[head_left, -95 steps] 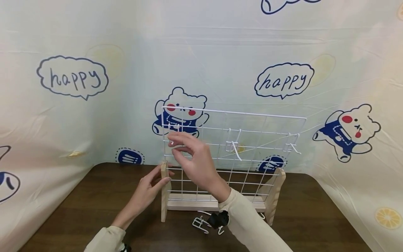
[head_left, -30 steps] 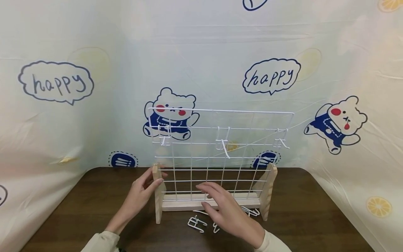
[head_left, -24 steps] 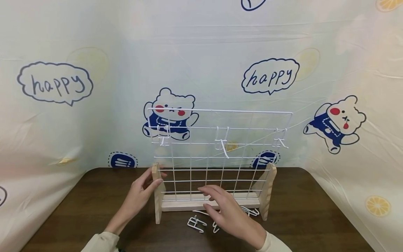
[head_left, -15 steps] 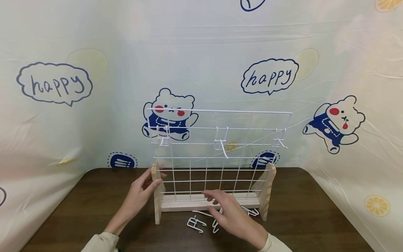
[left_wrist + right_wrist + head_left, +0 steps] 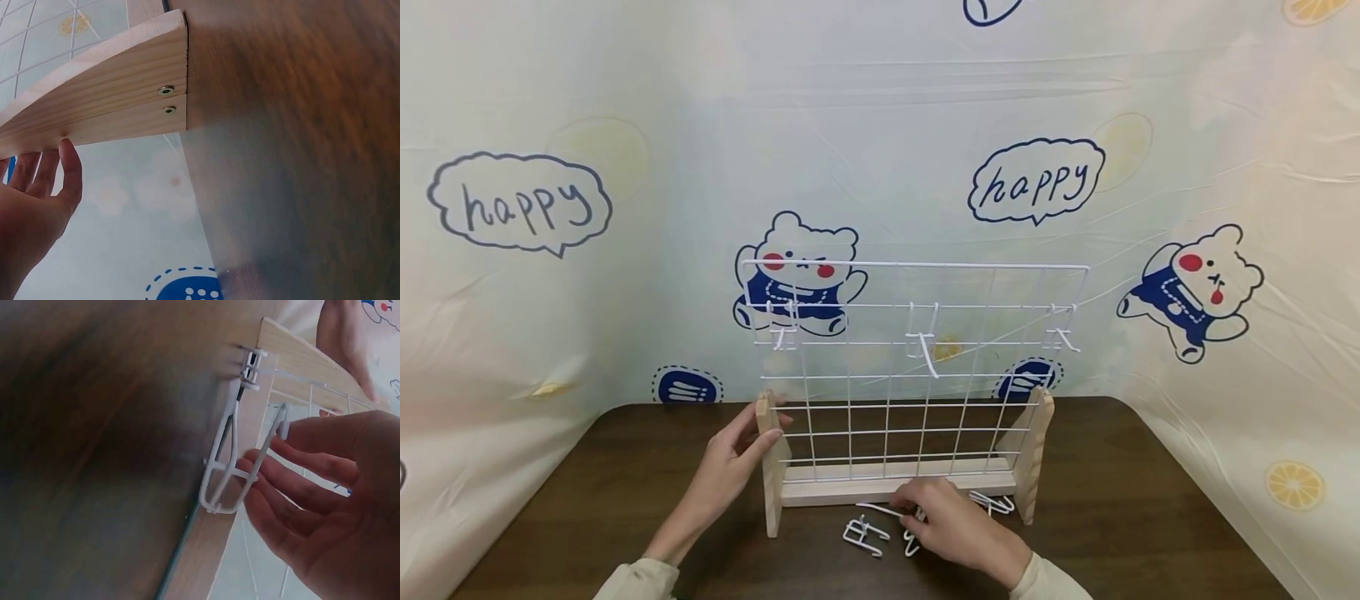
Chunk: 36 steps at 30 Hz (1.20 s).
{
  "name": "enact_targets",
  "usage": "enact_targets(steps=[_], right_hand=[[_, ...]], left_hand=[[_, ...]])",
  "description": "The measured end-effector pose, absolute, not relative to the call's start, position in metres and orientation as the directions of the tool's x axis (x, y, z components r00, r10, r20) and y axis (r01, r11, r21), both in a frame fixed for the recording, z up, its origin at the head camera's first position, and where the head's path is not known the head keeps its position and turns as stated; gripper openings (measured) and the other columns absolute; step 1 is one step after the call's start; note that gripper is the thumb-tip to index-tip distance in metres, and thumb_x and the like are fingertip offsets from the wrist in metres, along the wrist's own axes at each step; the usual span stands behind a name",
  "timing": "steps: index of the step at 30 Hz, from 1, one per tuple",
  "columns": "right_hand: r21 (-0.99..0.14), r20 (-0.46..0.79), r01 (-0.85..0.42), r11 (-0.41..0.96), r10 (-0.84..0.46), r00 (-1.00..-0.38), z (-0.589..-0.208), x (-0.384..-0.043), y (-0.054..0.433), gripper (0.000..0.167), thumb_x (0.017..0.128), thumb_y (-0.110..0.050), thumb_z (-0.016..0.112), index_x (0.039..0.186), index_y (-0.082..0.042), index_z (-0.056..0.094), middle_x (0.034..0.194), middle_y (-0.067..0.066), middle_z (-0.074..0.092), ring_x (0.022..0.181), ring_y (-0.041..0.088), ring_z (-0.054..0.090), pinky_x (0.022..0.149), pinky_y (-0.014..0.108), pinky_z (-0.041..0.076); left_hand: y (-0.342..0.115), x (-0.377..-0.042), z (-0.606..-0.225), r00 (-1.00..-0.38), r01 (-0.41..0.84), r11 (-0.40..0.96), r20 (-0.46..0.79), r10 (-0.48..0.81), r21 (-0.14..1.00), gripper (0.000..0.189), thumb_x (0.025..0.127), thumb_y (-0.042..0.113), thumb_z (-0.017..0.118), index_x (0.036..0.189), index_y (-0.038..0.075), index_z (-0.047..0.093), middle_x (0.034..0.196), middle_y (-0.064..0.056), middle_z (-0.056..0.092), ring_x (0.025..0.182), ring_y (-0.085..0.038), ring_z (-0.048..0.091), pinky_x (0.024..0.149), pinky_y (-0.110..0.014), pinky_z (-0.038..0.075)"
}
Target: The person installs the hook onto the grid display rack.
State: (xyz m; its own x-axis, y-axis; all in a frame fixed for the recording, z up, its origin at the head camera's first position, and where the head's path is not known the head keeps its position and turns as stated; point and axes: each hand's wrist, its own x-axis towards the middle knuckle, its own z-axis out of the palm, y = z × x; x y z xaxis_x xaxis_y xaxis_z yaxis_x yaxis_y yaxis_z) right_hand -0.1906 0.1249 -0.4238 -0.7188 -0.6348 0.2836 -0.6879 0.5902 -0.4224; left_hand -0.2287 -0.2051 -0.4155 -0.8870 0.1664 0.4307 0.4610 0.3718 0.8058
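A white wire grid panel [image 5: 917, 265] stands upright between two wooden side supports. My left hand [image 5: 722, 462] grips the left wooden support [image 5: 770, 483], thumb in front and fingers behind; the left wrist view shows the fingertips against its edge. In front of the base, my right hand [image 5: 951, 525] is down at the table with its thumb and fingers on a white wire hook [image 5: 215, 487]. Part of that hook is hidden by the hand in the head view. Three similar hooks hang on the grid: left [image 5: 781, 337], middle [image 5: 928, 357] and right [image 5: 1063, 339].
Another white hook [image 5: 865, 535] lies on the brown table [image 5: 1120, 517], left of my right hand. More white wire pieces [image 5: 992, 502] lie near the right wooden support [image 5: 1034, 467]. A printed cloth [image 5: 880, 125] hangs behind the table.
My right hand has come down from the hook at the grid's upper left to the table, its fingers closing in on a loose hook. The left hand stays on the left support.
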Motion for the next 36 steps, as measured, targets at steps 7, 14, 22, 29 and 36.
enact_targets(steps=[7,14,22,29,36], right_hand=[[-0.400,0.209,-0.684,0.610,-0.666,-0.716,-0.421,-0.191,0.128,0.014,0.085,0.000,0.071,0.095,-0.009,0.073,0.076,-0.011,0.065,0.069,-0.005,0.054,0.062,0.014,0.047],[-0.364,0.161,-0.666,0.651,-0.661,-0.733,-0.421,-0.187,0.130,0.015,0.078,0.000,0.073,0.089,-0.010,0.072,0.062,-0.017,0.053,0.058,-0.006,0.047,0.055,0.012,0.040],[-0.340,0.141,-0.663,0.668,-0.660,-0.738,-0.423,-0.185,0.133,0.018,0.075,0.004,0.069,0.080,-0.013,0.069,0.056,-0.019,0.047,0.053,-0.006,0.042,0.049,0.012,0.035],[-0.428,0.129,-0.640,0.638,-0.658,-0.742,-0.411,-0.190,0.142,0.020,0.079,0.004,0.069,0.074,-0.014,0.064,0.060,-0.016,0.047,0.057,-0.004,0.043,0.052,0.014,0.038],[-0.520,0.137,-0.621,0.587,-0.660,-0.739,-0.402,-0.193,0.150,0.020,0.084,0.005,0.067,0.077,-0.014,0.064,0.065,-0.015,0.052,0.061,-0.005,0.047,0.055,0.015,0.043]], left_hand=[[-0.205,-0.228,-0.415,-0.891,0.453,0.388,0.425,0.162,0.803,0.039,0.104,0.025,0.055,0.142,0.028,0.050,0.122,-0.003,0.067,0.111,-0.021,0.062,0.092,-0.049,0.054],[-0.205,-0.228,-0.415,-0.886,0.462,0.391,0.434,0.163,0.796,0.039,0.104,0.023,0.055,0.142,0.028,0.049,0.122,-0.003,0.067,0.110,-0.019,0.062,0.092,-0.046,0.054],[-0.205,-0.229,-0.415,-0.889,0.456,0.389,0.426,0.166,0.800,0.039,0.104,0.024,0.055,0.142,0.027,0.049,0.123,-0.004,0.067,0.113,-0.025,0.062,0.093,-0.051,0.053],[-0.205,-0.229,-0.416,-0.886,0.463,0.387,0.431,0.173,0.797,0.040,0.104,0.023,0.055,0.143,0.027,0.048,0.122,-0.005,0.067,0.114,-0.029,0.062,0.093,-0.052,0.052],[-0.204,-0.228,-0.416,-0.881,0.471,0.402,0.441,0.171,0.786,0.039,0.104,0.023,0.055,0.143,0.026,0.049,0.121,-0.003,0.068,0.113,-0.029,0.062,0.092,-0.044,0.054]])
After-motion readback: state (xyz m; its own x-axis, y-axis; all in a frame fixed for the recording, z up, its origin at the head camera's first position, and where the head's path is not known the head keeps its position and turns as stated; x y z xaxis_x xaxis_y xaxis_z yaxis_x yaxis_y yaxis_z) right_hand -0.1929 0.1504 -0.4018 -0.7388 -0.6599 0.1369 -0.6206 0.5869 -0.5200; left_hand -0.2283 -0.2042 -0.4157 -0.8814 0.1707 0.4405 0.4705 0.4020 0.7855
